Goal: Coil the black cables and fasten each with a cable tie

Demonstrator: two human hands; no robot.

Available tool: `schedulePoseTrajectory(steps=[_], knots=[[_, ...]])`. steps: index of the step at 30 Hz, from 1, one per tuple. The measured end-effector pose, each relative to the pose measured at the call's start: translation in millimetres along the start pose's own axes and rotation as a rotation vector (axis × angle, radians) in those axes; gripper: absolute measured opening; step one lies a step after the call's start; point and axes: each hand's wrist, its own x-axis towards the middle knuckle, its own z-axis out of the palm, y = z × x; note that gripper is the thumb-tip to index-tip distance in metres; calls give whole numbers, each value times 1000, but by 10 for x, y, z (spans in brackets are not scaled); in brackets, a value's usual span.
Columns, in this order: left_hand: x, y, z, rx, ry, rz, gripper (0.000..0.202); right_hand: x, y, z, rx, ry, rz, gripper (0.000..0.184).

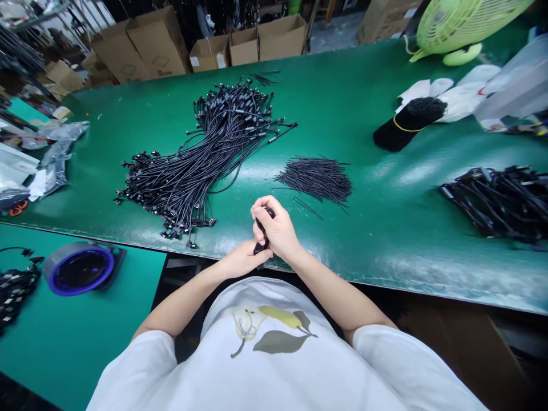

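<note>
Close to my body, at the table's front edge, both hands are closed on a small coiled black cable (262, 228). My right hand (278, 228) wraps round its upper part, with thumb and fingers pressed together. Lower down, my left hand (245, 260) grips the bottom end. Fingers cover much of the coil, so its plugs cannot be made out. Just beyond my right hand lies a loose pile of short, thin black ties (319, 178). Further left spreads a large heap of black cables (205, 151) with connectors at both ends.
At the right lie bundled black cables (500, 200) and a dark bundle of ties (398, 131) with a yellow band. A green fan (466, 23) stands behind. A purple-rimmed round object (79, 269) rests on the lower left table. Cardboard boxes (280, 40) line the far edge.
</note>
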Motion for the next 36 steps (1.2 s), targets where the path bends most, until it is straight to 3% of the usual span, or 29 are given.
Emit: schedulePoseTrajectory(steps=[5, 7, 11, 14, 18, 24, 28, 30, 33, 36], knots=[[-28, -22, 62, -573, -261, -51, 41, 17, -178, -165, 115, -219, 241, 23], [-46, -2, 110, -731, -241, -71, 48, 28, -243, -197, 224, -226, 302, 24], [-72, 63, 231, -988, -230, -175, 60, 37, -236, -161, 311, -166, 240, 28], [-92, 95, 299, -1155, -148, -262, 44, 53, -161, -148, 312, -217, 202, 33], [-105, 114, 330, -1315, -52, -275, 29, 91, -91, -189, 374, -282, 176, 35], [-79, 78, 364, -1144, -133, -263, 43, 87, -74, -199, 354, -330, 167, 39], [-14, -108, 390, -755, 213, -87, 49, 33, -89, -178, 98, -101, 173, 33], [21, -192, 391, -643, 292, -50, 48, 7, -87, -166, 88, 19, 157, 31], [41, -210, 384, -641, 211, -63, 47, -2, -68, -170, 291, 137, 174, 29], [20, -122, 362, -780, 98, -129, 47, 23, -59, -213, 481, 130, 212, 28]])
